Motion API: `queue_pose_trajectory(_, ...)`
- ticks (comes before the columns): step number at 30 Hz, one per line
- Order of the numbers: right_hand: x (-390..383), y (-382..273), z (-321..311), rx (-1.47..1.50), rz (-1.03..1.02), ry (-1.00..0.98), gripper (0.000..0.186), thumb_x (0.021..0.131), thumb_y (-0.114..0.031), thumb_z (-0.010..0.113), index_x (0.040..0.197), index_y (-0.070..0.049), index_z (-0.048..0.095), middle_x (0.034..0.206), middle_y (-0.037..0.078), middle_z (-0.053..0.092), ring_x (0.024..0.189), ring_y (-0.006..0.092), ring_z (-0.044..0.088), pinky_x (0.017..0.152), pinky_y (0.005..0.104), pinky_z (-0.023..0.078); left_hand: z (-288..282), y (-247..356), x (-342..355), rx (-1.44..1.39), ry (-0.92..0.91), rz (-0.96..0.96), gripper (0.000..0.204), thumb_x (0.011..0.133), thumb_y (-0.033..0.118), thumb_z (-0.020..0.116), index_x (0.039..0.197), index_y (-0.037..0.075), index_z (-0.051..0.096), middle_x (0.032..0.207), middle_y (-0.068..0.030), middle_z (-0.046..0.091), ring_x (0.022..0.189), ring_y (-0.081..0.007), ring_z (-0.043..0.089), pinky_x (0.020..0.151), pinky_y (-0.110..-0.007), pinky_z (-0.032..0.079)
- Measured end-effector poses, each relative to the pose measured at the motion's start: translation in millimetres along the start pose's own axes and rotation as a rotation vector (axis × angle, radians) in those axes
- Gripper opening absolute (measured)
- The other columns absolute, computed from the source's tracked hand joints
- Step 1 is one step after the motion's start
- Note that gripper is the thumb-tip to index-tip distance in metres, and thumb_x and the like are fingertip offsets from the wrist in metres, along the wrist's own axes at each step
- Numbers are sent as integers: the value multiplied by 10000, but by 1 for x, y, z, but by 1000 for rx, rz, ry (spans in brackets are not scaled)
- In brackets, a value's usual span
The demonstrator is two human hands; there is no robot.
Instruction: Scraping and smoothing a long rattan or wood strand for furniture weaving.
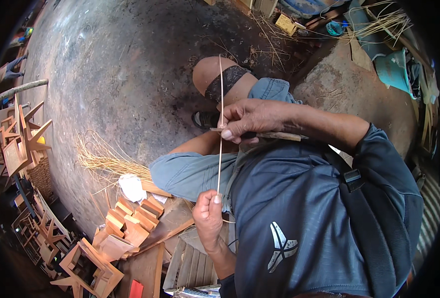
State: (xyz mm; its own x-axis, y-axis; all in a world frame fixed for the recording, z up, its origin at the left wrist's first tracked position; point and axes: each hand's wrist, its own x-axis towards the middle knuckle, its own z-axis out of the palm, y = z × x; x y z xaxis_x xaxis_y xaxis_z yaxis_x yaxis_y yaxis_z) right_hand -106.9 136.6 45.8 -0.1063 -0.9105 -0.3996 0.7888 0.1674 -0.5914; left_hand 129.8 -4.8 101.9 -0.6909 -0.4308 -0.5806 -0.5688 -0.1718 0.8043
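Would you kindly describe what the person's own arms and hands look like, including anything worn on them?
Both hands are bare, with no gloves, rings or watch visible. The left hand and its forearm are uncovered up to the lower edge of the picture. The right hand and forearm are bare too; a dark blue-grey sleeve covers the upper arm to about the elbow, with a black strap and buckle beside it.

Hands at work: two, the left hand (208, 214) and the right hand (250, 119)
Thin pale cane strips held: one (220, 149)
Wooden-handled knives: one (274, 135)
Bundles of loose straw-coloured fibres: one (101, 159)
Piles of small flat reddish wooden blocks: one (130, 223)
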Motion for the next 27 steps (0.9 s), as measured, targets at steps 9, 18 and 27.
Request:
queue_pose_trajectory(9,2,-27,-42,-50,-175,135,190,843,-188,642,877,-37,531,685,29,525,465,86,440,400,193,335,-61,-14,-37,17,28,-178,108,870,124,578,870,16,574,669,28,505,587,-26,411,525,-165,318)
queue_pose_trajectory(18,-2,-26,-50,-139,-210,252,211,851,-224,637,883,-52,519,676,7,502,487,78,435,431,192,353,-69,-5,10,782,110,30,281,882,184,535,1054,-38,546,849,-80,584,806,-178,549,753,-301,438)
queue_pose_trajectory(27,12,-12,-41,-110,-190,212,172,853,-195,631,845,-69,514,671,-2,502,500,73,439,431,196,357,85,58,137,418,-72,215,220,898,191,520,973,-13,555,832,-163,612,759,-248,606,706,-325,464)
